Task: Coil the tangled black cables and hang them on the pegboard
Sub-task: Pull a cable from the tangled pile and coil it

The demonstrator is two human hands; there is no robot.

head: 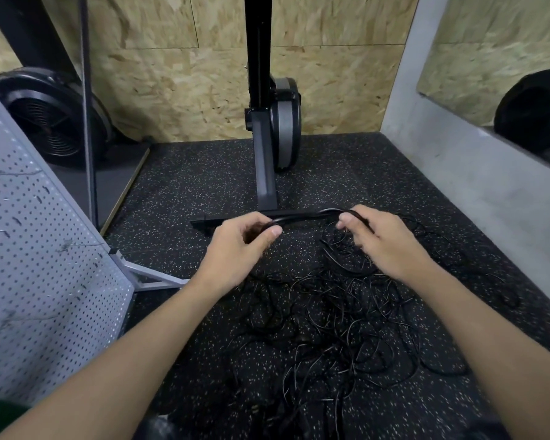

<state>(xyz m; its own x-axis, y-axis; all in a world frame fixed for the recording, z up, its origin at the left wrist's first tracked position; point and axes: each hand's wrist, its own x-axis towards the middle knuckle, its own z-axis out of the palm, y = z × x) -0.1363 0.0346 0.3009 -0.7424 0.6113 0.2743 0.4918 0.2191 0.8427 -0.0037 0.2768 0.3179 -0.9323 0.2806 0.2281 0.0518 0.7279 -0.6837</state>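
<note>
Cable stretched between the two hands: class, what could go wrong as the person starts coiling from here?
1. The cable, gripped by the left hand and right hand, seems to run down into the tangled pile; pulling may tighten knots.
2. Strands lie near the machine's foot bar and could snag.
3. The pegboard stands off to the left, so a loose coil might unravel on the way.

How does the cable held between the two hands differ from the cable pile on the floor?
The held cable makes one smooth arch above the floor; the pile lies on it, tangled. The left hand and the right hand grip the held cable; nothing holds the pile. The held cable looks thicker than the pile's thin strands. Both are black.
</note>
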